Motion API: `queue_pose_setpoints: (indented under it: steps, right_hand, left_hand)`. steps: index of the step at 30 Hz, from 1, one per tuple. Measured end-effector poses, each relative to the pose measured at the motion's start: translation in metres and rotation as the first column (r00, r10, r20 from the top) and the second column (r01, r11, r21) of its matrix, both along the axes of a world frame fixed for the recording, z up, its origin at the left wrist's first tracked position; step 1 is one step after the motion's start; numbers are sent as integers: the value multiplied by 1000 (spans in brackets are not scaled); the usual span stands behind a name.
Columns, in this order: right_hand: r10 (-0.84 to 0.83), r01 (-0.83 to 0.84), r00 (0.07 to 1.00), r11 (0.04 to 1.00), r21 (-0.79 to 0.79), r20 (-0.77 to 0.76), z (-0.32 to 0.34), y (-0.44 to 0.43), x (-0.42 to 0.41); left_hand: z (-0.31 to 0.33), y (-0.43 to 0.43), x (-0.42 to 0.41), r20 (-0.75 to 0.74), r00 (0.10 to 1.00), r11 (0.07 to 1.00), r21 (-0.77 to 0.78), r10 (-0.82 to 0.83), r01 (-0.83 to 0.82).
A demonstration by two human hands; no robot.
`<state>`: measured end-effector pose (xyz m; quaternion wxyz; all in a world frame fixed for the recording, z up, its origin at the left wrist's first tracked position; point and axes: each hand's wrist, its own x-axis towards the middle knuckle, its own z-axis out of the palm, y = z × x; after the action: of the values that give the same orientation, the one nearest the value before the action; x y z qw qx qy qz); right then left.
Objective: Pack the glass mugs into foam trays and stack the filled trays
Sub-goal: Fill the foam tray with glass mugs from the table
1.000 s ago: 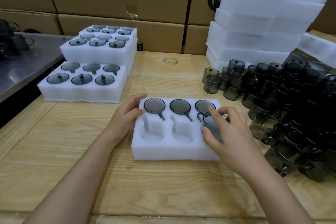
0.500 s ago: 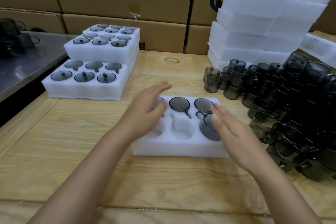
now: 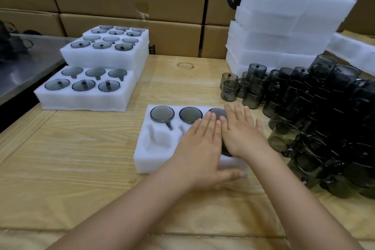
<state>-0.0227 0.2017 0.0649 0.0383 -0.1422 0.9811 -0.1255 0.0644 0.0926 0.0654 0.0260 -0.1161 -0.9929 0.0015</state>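
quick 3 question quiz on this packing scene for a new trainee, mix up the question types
1. True or false: the left hand and right hand lie flat, fingers straight, over the right end of the near tray.
2. The loose mugs sit on which side of that tray? A left, B right, C front.
3. Fill in: the front-left slot is ____.
Key: 1 true; 2 B; 3 empty.

One left hand (image 3: 200, 148) and one right hand (image 3: 241, 134) are seen. Three mugs (image 3: 162, 114) are counted uncovered in the near tray (image 3: 146, 160), six in the left tray (image 3: 81, 101), twelve atop the stack (image 3: 105, 59).
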Motion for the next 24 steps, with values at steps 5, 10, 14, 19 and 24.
queue_pose_setpoints:
  steps: [5, 10, 14, 19, 24]
  right_hand:
    - [-27, 27, 1000, 998, 56, -1, 3, -3, 4]
    - [-4, 4, 1000, 1000, 20, -9, 2, -2, 4]
    - [25, -26, 999, 997, -68, -20, 5, -1, 4]
    - [-209, 111, 934, 941, -319, -290, 15, 33, 2]
    - [-411, 526, 829, 804, 279, -379, 22, 72, 2]
  left_hand:
    - [-2, 12, -1, -24, 997, 992, -103, 69, -71]
    - [-6, 11, 3, -84, 991, 992, -62, 101, -106]
    - [-6, 7, 13, -248, 963, 990, -61, 105, -124]
    - [-17, -29, 30, -616, 784, 997, -20, -75, 80]
    - [-8, -89, 41, -731, 636, 954, 299, 246, -25]
